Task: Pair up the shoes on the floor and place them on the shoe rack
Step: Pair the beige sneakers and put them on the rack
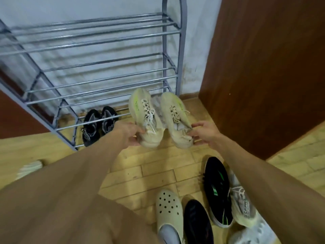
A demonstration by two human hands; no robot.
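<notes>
I hold a pair of cream knit sneakers with white laces in front of the grey metal shoe rack (91,34). My left hand (129,133) grips the heel of the left cream sneaker (146,118). My right hand (204,132) grips the heel of the right cream sneaker (175,117). Both toes point toward the rack's lower right corner, above the floor. A pair of black sneakers (98,124) sits on the rack's bottom shelf, left of the held pair.
On the wooden floor near me lie a cream perforated clog (168,210), a black shoe (197,222), a black shoe with green marks (217,191) and pale knit sneakers (242,206). Another pale shoe (29,169) lies far left. A brown door (263,67) stands right of the rack.
</notes>
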